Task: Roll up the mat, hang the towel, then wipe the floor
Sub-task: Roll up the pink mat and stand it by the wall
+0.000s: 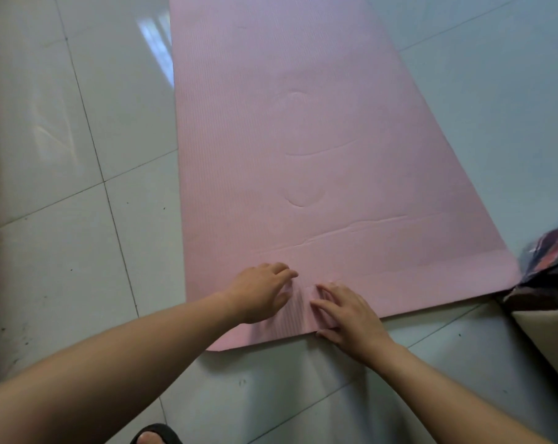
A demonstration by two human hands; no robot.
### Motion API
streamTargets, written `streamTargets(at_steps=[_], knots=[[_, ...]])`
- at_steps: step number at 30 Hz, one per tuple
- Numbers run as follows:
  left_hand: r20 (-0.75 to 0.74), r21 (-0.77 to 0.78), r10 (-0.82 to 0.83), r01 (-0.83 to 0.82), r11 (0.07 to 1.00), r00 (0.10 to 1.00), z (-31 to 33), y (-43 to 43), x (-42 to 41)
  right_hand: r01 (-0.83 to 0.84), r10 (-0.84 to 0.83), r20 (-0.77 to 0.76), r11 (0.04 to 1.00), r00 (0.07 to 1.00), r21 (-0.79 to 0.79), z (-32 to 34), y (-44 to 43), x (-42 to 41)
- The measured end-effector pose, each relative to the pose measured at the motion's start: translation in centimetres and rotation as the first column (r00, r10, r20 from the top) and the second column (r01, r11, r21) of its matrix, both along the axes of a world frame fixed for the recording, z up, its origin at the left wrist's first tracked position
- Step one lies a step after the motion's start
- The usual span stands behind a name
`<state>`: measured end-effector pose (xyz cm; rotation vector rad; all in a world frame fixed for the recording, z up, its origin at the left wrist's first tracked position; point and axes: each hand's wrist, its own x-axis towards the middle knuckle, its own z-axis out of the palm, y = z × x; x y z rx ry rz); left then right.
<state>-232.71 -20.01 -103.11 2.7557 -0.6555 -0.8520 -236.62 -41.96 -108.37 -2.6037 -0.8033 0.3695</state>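
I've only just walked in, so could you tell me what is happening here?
A person leans over a pink mat lying flat on the tiled floor. The left hand and right hand rest close together on its near end, which puckers slightly between them. No roll has formed yet.

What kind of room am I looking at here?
Probably a room in a home, though little of it shows: a glossy tiled floor, a pink exercise mat spread flat on it, and a foot in a dark sandal.
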Motion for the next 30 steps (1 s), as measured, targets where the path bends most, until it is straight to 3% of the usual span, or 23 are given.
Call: streamTargets(at_steps=[5,12,17,22,27,30], knots=[[-0.005,-0.032,0.053,-0.053,0.998,0.999,0.6,0.4,0.1,-0.001,-0.005,0.044,0.991,0.999,0.133,0.5,-0.1,0.0],[-0.092,-0.239,0.155,-0.173,0.956,0.984,2.4,0.6,1.4,0.150,-0.159,0.026,0.964,0.987,0.221,4.2,1.5,3.9],[0.044,-0.243,0.189,-0.173,0.954,0.981,4.2,1.3,3.3,0.131,-0.144,0.069,0.977,0.987,0.167,7.3,2.1,7.9],[0.137,-0.185,0.235,-0.208,0.960,0.962,5.0,2.4,5.7,0.260,-0.275,0.128,0.958,0.953,0.123,9.1,3.0,9.9],[0.149,-0.188,0.302,-0.273,0.944,0.942,5.5,3.9,8.9,0.151,-0.178,0.331,0.983,0.927,0.106,10.2,3.5,11.7],[0.163,-0.207,0.348,-0.313,0.927,0.923,5.6,5.1,10.5,0.103,-0.087,0.456,0.995,0.886,-0.010,10.3,3.6,12.1]])
